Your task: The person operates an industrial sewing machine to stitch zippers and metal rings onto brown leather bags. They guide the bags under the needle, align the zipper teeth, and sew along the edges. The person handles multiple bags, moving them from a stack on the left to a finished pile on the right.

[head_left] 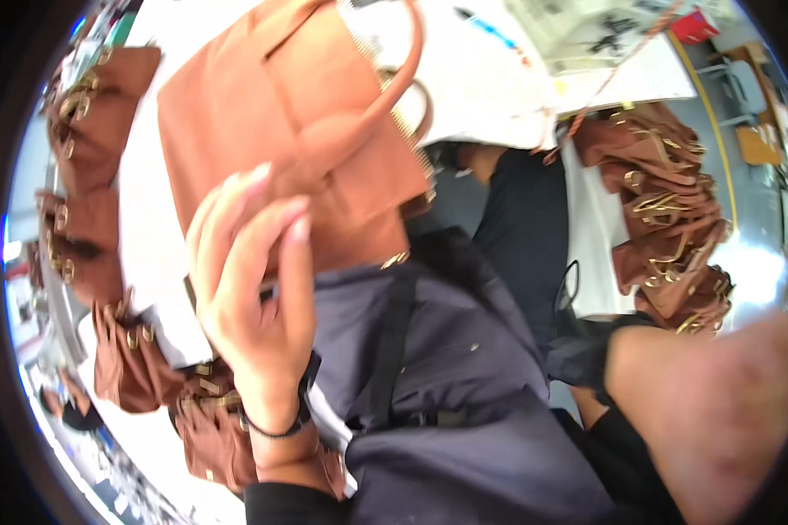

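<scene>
I'd spread my empty left hand [256, 280] to steady the boxy tan leather-look handbag [228, 114], upper centre; my blurred right hand [718, 407], I can't tell.

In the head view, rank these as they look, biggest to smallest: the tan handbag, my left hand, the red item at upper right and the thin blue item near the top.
1. Tan handbag
2. Left hand
Last, unranked: red item and thin blue item; the blue looks longer but narrower.
</scene>
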Demonstrator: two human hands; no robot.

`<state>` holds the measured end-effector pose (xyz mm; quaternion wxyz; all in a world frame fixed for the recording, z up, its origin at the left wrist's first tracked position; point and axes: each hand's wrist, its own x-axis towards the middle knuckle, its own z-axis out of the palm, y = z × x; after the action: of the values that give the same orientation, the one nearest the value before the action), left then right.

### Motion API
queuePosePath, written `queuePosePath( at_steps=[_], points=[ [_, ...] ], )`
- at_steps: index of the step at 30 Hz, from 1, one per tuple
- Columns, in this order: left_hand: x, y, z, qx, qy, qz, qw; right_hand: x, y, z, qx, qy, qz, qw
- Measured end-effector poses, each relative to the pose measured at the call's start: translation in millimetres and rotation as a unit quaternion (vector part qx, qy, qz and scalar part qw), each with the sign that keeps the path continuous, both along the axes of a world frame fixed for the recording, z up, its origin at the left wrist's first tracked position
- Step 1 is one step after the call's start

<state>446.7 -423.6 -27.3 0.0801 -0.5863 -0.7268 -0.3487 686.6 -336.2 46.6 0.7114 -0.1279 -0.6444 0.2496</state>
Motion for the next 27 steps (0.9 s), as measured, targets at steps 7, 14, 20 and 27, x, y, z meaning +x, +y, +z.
queuePosePath(
  at_steps=[7,14,20,27],
  points=[
    [16,4,-2,0.007,0.062,-0.028,0.998,-66,54,-143,-0.471,-0.165,0.232,0.835],
    [37,15,-21,-0.01,0.076,-0.071,0.995,-66,45,-137,-0.542,-0.113,0.396,0.733],
    [46,24,-30,0.024,0.103,-0.038,0.994,-61,53,-126,-0.518,-0.142,0.412,0.736],
    [47,26,-34,0.071,0.114,-0.005,0.991,-66,48,-117,-0.561,-0.132,0.422,0.7]
  ],
)
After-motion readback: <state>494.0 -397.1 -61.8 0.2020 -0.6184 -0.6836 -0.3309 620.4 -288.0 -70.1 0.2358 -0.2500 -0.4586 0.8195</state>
